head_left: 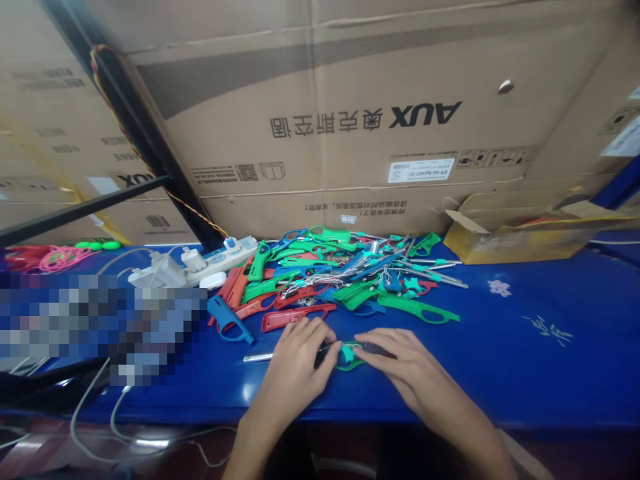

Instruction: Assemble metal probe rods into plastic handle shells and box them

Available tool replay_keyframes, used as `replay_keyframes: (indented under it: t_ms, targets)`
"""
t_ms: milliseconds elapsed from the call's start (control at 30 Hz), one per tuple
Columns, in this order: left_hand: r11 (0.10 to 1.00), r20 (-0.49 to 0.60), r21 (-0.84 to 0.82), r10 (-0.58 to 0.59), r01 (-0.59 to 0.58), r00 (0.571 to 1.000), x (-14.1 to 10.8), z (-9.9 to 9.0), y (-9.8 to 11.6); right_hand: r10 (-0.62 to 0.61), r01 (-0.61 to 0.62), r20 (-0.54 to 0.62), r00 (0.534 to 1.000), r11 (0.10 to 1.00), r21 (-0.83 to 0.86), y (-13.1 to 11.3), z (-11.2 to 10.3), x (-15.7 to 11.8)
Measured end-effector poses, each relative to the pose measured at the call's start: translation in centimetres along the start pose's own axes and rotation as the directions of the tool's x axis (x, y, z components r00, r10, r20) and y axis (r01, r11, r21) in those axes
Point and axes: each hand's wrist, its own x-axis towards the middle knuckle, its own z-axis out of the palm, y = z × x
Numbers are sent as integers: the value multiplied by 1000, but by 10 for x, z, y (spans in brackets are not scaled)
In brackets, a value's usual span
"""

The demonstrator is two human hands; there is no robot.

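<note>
A green utility lighter (pixel 349 360) lies low over the blue tabletop near its front edge, held between both hands. Its metal barrel (pixel 257 358) sticks out to the left, past my left hand (pixel 299 363), whose thumb and fingers close round the barrel end. My right hand (pixel 400 360) grips the handle end, fingertips pressed near a small teal part (pixel 347 353). Much of the lighter is covered by my fingers. Just behind is a heap of lighter parts, including a green handle shell (pixel 417 309), a red shell (pixel 295 318) and a blue shell (pixel 227 319).
Left of the heap stands a white power strip (pixel 235 251) with plugged-in adapters (pixel 163 270). A low open cardboard box (pixel 520 233) sits at the back right. Large AUX cartons (pixel 350 160) wall off the back. Cables (pixel 75 417) hang at the front left, near blurred-out items.
</note>
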Motion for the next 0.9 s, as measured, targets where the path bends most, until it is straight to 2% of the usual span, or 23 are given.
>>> replay_keyframes:
  t_ms: [100,300,733,900]
  targets:
    - [1000,-9,26,10,-10,1000,-1,0,2,1,-1,15,1000,1000,-6,2,2,0]
    - [989,41,44,137,-138,990,-3,-3,5,23,-21,50,998,999,-27,5,6,-1]
    - [989,59,-18,150,-150,987,-7,-4,5,29,-27,49,998,999,-44,4,6,-1]
    - [981,13,-9,196,-195,981,-8,-5,3,17,-15,43,999,999,-47,6,7,-2]
